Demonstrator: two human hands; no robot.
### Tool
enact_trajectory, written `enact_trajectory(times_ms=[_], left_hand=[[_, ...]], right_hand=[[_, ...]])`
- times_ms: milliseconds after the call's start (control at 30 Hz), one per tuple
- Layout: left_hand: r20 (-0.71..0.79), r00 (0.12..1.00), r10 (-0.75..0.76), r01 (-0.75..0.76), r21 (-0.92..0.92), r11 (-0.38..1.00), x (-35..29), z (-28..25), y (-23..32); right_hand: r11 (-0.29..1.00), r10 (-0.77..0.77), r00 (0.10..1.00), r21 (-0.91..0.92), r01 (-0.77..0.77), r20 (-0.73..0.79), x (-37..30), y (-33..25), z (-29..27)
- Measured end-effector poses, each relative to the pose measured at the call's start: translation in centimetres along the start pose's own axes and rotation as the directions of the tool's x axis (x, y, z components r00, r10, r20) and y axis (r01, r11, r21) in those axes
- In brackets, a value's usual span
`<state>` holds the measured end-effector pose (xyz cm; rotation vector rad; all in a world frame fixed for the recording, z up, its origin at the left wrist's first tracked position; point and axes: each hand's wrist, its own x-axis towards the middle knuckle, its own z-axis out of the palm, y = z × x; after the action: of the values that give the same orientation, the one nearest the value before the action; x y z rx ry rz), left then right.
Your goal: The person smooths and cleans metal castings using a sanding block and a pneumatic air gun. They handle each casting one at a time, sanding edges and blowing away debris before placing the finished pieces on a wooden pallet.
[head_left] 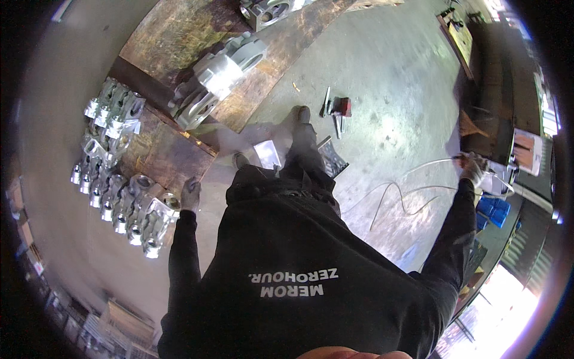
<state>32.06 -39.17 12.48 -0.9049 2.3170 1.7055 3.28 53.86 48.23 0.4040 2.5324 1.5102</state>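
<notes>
To the right, my gloved right hand [472,168] is closed around a thin pale cable [399,186]. The cable hangs in loose loops over the floor, and one bend of it curves out past the hand. On the other side, my gloved left hand [191,195] is lowered beside the corner of a wooden board [173,157], with its fingers loosely extended and nothing visible in them. Just left of that hand, rows of silvery metal castings [122,206] with round bores stand along the board's edge.
A large metal casting [222,75] rests on another wooden surface [173,42] ahead. On the floor lie a dark red block [342,106], metal bars [326,102], a white sheet [267,154] and a dark tray-like piece [332,158]. Blue bins [494,210] stand at right.
</notes>
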Motion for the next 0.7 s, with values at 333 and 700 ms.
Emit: enact_trajectory(times_ms=[333,700], left_hand=[[-0.307,0.868,-0.389,0.354,-0.165,0.92,-1.5,11.2,8.0],[-0.227,0.964,-0.14,0.149,0.022,0.989,16.5,25.7,15.4]], right_hand=[[0.739,-0.361,0.931,0.626,0.249,0.055,22.6,-30.5,4.6],[0.856,-0.407,0.817,0.482,0.186,0.407,25.1,-52.6,15.8]])
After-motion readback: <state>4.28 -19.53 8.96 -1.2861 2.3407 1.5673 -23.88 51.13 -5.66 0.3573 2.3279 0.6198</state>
